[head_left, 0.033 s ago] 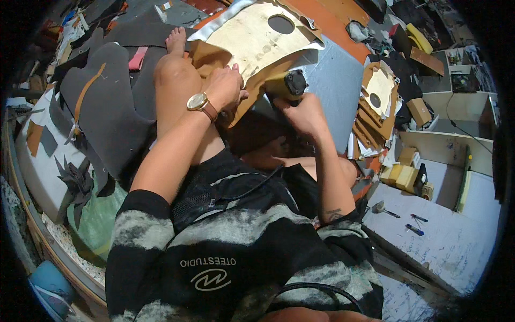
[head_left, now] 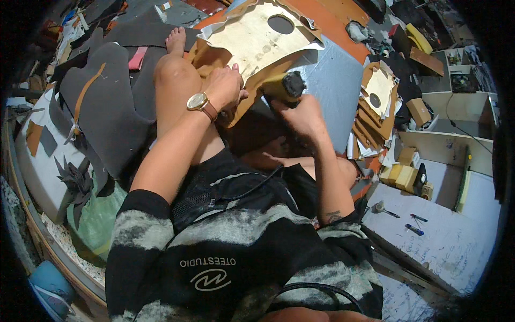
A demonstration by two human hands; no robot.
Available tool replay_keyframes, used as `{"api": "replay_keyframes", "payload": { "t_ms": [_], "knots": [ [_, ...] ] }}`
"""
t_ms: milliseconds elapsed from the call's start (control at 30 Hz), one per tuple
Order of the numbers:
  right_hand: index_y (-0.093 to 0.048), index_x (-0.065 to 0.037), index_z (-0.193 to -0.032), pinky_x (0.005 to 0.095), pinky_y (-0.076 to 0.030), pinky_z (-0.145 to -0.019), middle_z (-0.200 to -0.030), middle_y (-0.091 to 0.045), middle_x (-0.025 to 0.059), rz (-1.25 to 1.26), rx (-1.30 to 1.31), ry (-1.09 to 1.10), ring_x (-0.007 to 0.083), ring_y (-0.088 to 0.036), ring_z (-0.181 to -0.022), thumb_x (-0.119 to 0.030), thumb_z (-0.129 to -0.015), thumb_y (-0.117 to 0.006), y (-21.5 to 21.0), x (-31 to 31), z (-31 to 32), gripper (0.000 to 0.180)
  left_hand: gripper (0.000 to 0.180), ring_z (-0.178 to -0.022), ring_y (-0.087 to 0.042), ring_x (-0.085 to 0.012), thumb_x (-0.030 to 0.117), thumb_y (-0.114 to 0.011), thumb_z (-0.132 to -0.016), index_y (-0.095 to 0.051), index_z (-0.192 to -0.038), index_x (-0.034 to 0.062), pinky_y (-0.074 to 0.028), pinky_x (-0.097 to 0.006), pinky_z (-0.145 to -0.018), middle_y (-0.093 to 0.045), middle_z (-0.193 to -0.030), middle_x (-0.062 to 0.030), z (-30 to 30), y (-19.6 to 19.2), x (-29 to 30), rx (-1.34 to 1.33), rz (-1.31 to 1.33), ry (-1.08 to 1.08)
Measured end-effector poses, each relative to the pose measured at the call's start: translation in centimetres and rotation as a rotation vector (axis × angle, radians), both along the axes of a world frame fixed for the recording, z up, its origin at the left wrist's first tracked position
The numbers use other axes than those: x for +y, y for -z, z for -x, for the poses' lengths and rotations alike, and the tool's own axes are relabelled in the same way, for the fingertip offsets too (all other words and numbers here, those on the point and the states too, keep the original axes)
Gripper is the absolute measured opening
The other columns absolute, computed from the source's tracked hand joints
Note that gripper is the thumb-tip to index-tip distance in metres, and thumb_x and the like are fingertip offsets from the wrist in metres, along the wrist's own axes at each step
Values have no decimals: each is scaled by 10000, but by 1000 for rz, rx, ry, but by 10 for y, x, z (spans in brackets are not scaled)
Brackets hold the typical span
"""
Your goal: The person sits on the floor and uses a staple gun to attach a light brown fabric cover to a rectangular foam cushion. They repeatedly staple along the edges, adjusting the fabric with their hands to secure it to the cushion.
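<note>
A cream board (head_left: 257, 48) with an oval hole lies in front of me, with a brown leather-like cover (head_left: 214, 59) folded around its edges. My left hand (head_left: 225, 88), a watch on its wrist, is closed on the near edge of the cover; its fingertips are partly hidden. In my right hand (head_left: 300, 112) is a staple gun (head_left: 279, 87) with a yellow body and black end cap, held against the near right side of the cover. The gun's nose is out of sight.
Under the board is a grey-blue block (head_left: 335, 86). Stacked brown covered panels (head_left: 375, 115) lie to the right. Dark grey sheets (head_left: 107, 102) spread at the left, near a green bag (head_left: 99, 220). A white surface (head_left: 429, 236) at the right bears pens.
The staple gun has tilted and shifted slightly to the left, its cap now blurred. The pale flap at the board's far left edge has shifted. My left hand stays in place.
</note>
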State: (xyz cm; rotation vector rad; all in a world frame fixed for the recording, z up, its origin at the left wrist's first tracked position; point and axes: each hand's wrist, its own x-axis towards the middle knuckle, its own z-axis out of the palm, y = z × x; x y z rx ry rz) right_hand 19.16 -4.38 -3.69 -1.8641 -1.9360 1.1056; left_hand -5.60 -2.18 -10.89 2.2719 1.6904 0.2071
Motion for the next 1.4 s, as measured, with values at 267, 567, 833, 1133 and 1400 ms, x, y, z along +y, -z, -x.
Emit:
{"api": "replay_keyframes", "payload": {
  "t_ms": [267, 567, 833, 1133, 1400],
  "knots": [
    [-802, 0, -1105, 488, -607, -902, -1006, -782, 287, 1, -177, -25, 444, -767, -1005, -343, -834, -821, 7, -12, 15, 437, 702, -962, -743, -414, 445, -841, -890, -647, -1317, -78, -596, -508, -825, -760, -1000, -240, -1, -2, 5, 52, 24, -18],
    [-792, 26, -1089, 480, -599, -878, -988, -782, 288, -30, -206, -73, 446, -771, -997, -351, -881, -812, 17, -28, 28, 431, 708, -986, -747, -400, 437, -842, -890, -631, -1350, -58, -606, -495, -825, -757, -1080, -215, 1, 6, 10, 54, 13, -46],
    [-791, 22, -1040, 511, -602, -901, -993, -771, 302, 6, -157, -91, 466, -755, -992, -249, -790, -815, 13, -44, 27, 369, 765, -995, -745, -401, 454, -837, -892, -594, -1413, -50, -602, -495, -826, -751, -1108, -219, 0, 7, 8, 40, 4, -89],
    [-785, 14, -1070, 513, -601, -908, -1019, -771, 302, 50, -290, -158, 465, -755, -1005, -244, -800, -782, 10, -76, 43, 373, 717, -1011, -739, -392, 424, -847, -881, -634, -1357, -68, -594, -511, -852, -768, -1053, -213, -5, 13, -5, 70, 15, -82],
    [-788, -20, -1221, 401, -572, -961, -1121, -815, 184, 54, 99, -100, 289, -773, -1057, -317, -897, -838, 37, -42, -3, 442, 581, -1022, -744, -402, 483, -842, -882, -700, -1230, 40, -593, -517, -884, -783, -1057, -203, 8, 7, 10, -15, 79, -99]
  ]
}}
